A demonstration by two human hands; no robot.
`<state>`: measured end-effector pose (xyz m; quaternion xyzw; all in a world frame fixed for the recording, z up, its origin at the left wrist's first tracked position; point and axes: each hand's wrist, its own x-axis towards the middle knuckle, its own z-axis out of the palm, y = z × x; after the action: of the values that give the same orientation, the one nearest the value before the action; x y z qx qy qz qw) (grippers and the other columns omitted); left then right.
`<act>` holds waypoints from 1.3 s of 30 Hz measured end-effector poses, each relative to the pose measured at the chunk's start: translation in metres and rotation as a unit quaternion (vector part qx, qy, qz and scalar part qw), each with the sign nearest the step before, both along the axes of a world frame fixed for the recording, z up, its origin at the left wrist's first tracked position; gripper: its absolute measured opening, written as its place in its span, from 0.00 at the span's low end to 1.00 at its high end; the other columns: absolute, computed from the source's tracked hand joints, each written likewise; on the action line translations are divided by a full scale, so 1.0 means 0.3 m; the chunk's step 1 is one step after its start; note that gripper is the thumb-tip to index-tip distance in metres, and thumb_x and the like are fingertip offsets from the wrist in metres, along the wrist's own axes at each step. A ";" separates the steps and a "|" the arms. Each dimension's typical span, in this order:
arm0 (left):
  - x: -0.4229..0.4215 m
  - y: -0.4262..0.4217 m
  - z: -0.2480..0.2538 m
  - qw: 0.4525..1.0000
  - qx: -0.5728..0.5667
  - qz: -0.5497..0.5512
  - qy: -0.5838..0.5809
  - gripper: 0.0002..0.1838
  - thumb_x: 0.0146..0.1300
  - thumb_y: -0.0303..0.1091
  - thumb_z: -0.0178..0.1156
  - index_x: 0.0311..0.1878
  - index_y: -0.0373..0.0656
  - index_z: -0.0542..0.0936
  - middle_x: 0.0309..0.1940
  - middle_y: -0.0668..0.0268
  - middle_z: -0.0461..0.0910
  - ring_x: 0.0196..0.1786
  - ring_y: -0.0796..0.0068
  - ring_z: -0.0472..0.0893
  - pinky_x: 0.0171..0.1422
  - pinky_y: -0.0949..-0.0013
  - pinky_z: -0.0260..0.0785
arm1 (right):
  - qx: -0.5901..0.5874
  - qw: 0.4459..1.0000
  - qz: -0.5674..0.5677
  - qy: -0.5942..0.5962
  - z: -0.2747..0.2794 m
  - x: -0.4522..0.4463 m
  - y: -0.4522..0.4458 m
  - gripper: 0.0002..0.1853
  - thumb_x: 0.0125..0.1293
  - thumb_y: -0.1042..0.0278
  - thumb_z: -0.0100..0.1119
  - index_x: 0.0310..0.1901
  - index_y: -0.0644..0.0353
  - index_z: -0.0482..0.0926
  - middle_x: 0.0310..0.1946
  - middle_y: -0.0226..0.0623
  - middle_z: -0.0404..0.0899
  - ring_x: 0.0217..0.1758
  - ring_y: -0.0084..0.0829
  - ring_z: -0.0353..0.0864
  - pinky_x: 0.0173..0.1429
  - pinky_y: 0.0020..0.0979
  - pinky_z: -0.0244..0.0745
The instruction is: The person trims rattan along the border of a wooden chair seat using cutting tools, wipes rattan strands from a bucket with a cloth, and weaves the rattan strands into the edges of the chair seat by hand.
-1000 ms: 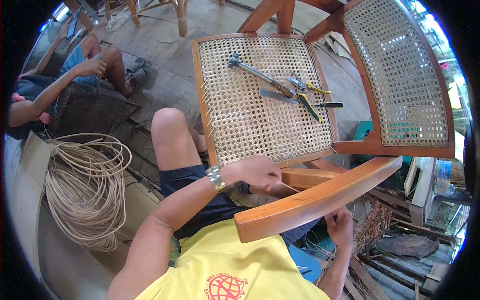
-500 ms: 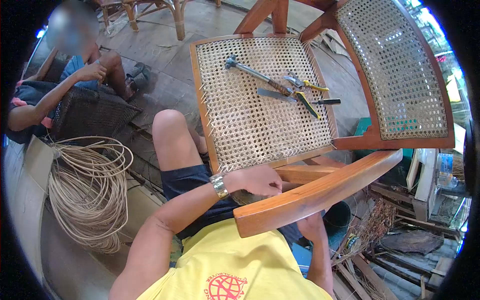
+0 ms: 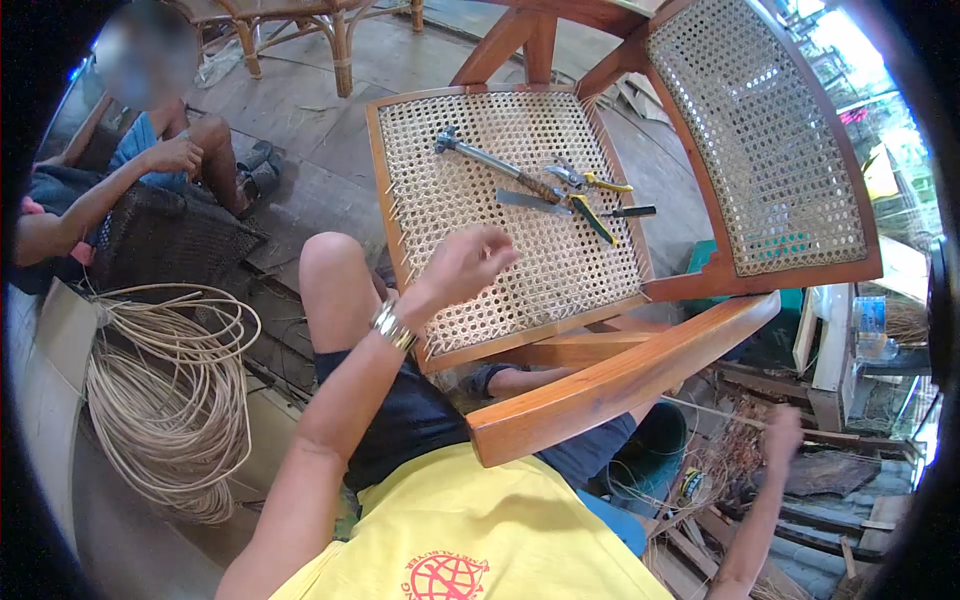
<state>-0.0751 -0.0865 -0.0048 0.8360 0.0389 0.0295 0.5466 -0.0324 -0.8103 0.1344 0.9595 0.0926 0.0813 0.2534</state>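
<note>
Over the front left part of the woven cane seat (image 3: 450, 330), my left hand (image 3: 470, 265) is raised, a metal watch on its wrist. Its fingers are loosely bent and apart, and nothing shows in them. Far to the right, beyond the wooden armrest (image 3: 620, 385), my right hand (image 3: 783, 437) is blurred, its fingers together at the end of a thin cane strand (image 3: 705, 408). On the seat lie a hammer (image 3: 500, 165), a flat blade (image 3: 535, 202), yellow-handled pruners (image 3: 590, 180), pliers with yellow and dark handles (image 3: 597, 220) and a black-handled tool (image 3: 632, 212).
A large coil of cane (image 3: 170, 410) hangs at the left. Behind it, a seated person (image 3: 110, 190) rests a hand near a knee. The chair's caned back (image 3: 760, 140) rises at the right. A dark bucket (image 3: 650, 450) and wood scraps (image 3: 830, 475) lie below right.
My left hand has risen from beside the armrest to above the seat. My right hand has swung out to the right, with the strand now stretched behind it. The view has shifted slightly.
</note>
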 end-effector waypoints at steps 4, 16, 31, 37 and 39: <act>0.180 0.034 -0.112 0.961 0.233 0.062 -0.136 0.17 0.69 0.41 0.65 0.55 0.42 0.82 0.49 0.56 0.83 0.52 0.59 0.82 0.54 0.56 0.74 | 0.098 0.973 0.034 -0.205 0.351 0.138 0.188 0.16 0.70 0.74 0.45 0.55 0.64 0.78 0.49 0.51 0.78 0.56 0.51 0.77 0.64 0.45 0.70; 0.300 0.016 -0.153 0.950 0.296 0.035 -0.096 0.13 0.66 0.35 0.66 0.51 0.43 0.83 0.47 0.60 0.77 0.47 0.59 0.80 0.51 0.56 0.73 | 0.402 0.882 0.036 0.242 -0.626 0.088 0.642 0.13 0.69 0.65 0.56 0.52 0.58 0.81 0.53 0.38 0.79 0.55 0.39 0.78 0.58 0.40 0.73; 0.240 -0.027 -0.012 0.995 0.075 -0.013 0.070 0.09 0.69 0.32 0.65 0.49 0.40 0.79 0.40 0.61 0.84 0.41 0.70 0.80 0.49 0.67 0.72 | 0.447 0.836 0.048 0.314 -0.449 0.309 1.009 0.05 0.67 0.70 0.62 0.42 0.60 0.79 0.29 0.33 0.77 0.32 0.29 0.77 0.37 0.35 0.73; 0.082 -0.095 -0.042 0.906 -0.388 -0.087 0.143 0.08 0.76 0.36 0.60 0.53 0.45 0.78 0.45 0.66 0.85 0.49 0.76 0.81 0.59 0.66 0.72 | 0.523 0.748 -0.083 0.400 -0.373 0.328 1.041 0.04 0.73 0.71 0.58 0.44 0.61 0.77 0.29 0.27 0.76 0.30 0.16 0.74 0.35 0.23 0.73; 0.047 -0.128 -0.061 0.854 -0.485 -0.115 0.149 0.09 0.75 0.33 0.61 0.54 0.45 0.78 0.45 0.65 0.86 0.52 0.72 0.84 0.61 0.62 0.74 | 0.549 0.726 -0.077 0.406 -0.397 0.322 1.024 0.04 0.73 0.71 0.57 0.44 0.61 0.77 0.30 0.26 0.76 0.30 0.16 0.74 0.36 0.23 0.73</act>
<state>-0.0610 -0.1250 -0.0231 0.4577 0.0328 -0.1809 0.8699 0.0642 -0.5031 0.0153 0.8763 0.0511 -0.2990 -0.3743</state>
